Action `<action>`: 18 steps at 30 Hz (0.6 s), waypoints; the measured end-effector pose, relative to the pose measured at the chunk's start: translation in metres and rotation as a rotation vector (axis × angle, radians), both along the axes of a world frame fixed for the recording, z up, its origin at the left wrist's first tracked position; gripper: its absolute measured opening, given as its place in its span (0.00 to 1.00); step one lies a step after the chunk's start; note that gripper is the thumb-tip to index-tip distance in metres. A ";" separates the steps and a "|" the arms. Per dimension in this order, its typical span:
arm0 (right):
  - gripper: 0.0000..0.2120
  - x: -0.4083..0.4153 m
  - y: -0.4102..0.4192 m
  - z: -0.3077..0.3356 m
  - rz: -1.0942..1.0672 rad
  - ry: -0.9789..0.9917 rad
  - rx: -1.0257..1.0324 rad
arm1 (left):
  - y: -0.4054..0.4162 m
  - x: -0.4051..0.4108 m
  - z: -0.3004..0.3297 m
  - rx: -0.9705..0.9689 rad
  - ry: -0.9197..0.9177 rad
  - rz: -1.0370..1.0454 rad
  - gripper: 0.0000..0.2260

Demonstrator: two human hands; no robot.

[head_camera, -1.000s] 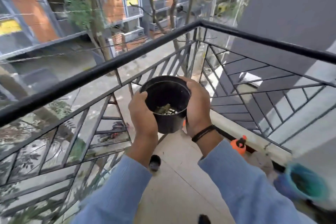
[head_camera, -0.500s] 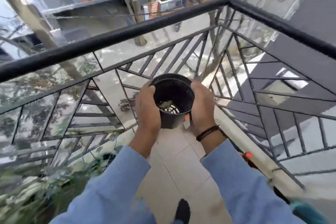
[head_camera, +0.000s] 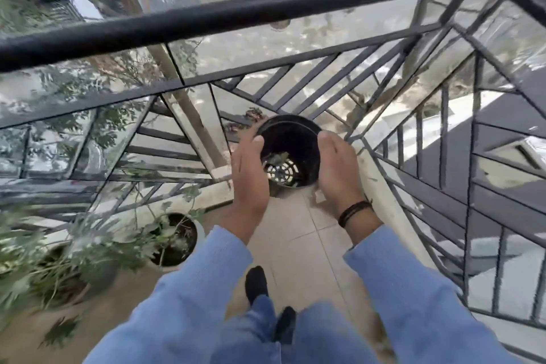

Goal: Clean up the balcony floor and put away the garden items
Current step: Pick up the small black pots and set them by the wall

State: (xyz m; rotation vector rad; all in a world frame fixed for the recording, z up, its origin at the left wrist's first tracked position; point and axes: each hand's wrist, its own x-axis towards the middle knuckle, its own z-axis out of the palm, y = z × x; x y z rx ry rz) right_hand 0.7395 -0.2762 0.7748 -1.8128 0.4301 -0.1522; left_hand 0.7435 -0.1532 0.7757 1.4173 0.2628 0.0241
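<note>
Round black plastic plant pot, gripped between left hand and right hand, has dropped from chest height toward the floor's far railing corner, seemingly about to be set down

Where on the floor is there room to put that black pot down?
Bare tiles lie below the black pot, between the white planter and the right-hand curb. The left side is crowded with leafy plants. A shoe takes the near tiles.

Two hands, one black pot, two potted plants.
</note>
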 end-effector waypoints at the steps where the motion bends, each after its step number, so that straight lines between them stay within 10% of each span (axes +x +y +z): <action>1: 0.17 0.007 -0.006 -0.007 0.015 -0.002 -0.020 | -0.005 0.005 -0.007 -0.007 -0.003 -0.007 0.14; 18: 0.13 0.058 -0.099 -0.239 0.324 0.133 -0.028 | -0.087 0.029 -0.228 0.175 0.568 0.134 0.23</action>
